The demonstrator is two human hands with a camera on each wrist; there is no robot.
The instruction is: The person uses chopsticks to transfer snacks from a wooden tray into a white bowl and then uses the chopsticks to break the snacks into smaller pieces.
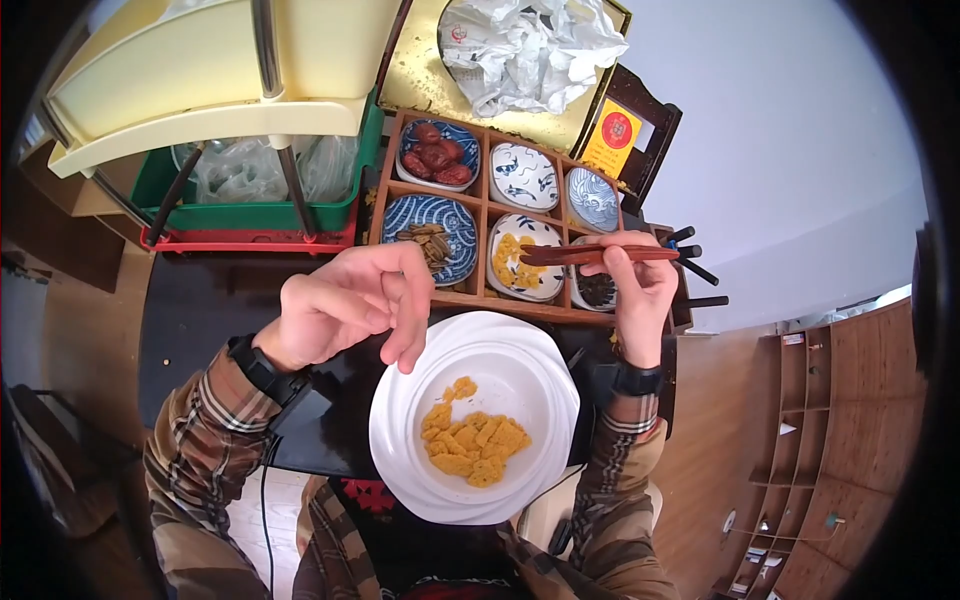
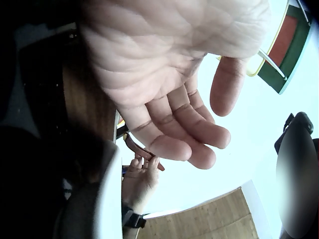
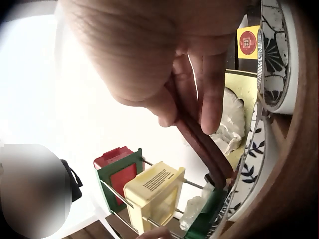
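My right hand (image 1: 642,295) pinches reddish-brown wooden tongs (image 1: 600,255) between thumb and fingers. The tongs' tips point left, over a dish with yellow crumbly pieces (image 1: 515,262) in the wooden compartment box (image 1: 478,230). Up close in the right wrist view, the two arms of the tongs lie near together. My left hand (image 1: 352,300) hovers at the near left of the box with loosely bent fingers and nothing in them. Below the hands, a white bowl (image 1: 540,385) contains a heap of yellow-brown crumbly pieces (image 1: 478,445).
Other dishes in the box hold red dates (image 1: 435,155), brown pods (image 1: 430,245) and dark bits (image 1: 597,290). Behind it stands a gold tray (image 1: 415,75) with a crumpled white bag (image 1: 535,50). A cream rack (image 1: 200,90) over a green bin (image 1: 335,212) rises at the left.
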